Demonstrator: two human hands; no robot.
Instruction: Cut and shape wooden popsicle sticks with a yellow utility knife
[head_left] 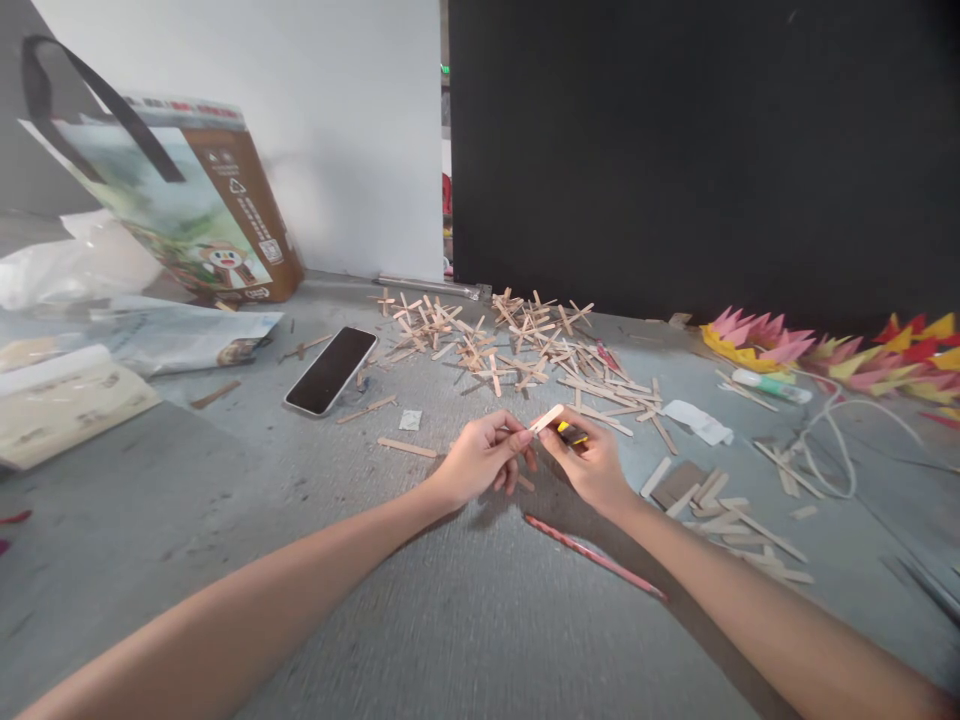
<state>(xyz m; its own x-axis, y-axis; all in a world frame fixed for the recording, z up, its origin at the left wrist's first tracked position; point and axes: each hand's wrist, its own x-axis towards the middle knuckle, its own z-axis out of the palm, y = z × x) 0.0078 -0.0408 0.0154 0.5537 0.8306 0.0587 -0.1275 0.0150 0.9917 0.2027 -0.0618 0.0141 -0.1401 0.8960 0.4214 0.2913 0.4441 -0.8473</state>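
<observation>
In the head view, the left hand [487,462] and the right hand [589,465] meet above the table [420,620], fingertips nearly together. The wooden stick [547,418] lies between them, tilted up toward the right, its lower end pinched by the left hand's thumb and fingers. The right hand is curled closed around a yellow-and-black object [574,433], mostly hidden by its fingers, with the thumb close against the stick; whether that thumb presses on it I cannot tell.

Just beside the left hand lies a loose stick [406,447], and farther left a phone [332,371]. Beyond the hands spreads a heap of crossed sticks [480,345], reaching back toward the foot of a white panel [360,140] and a black panel [697,150], which bound the far edge. A pile of flat sticks [739,525] sits close along the outer side of the right forearm, with a white cord [851,460] and a glue stick [772,386] past it, so that side is tighter. On the near side, a red pencil [595,556] lies slantwise beside the right forearm; grey table surface runs broadly between both forearms toward the body, and more of it stretches out left of the left forearm.
</observation>
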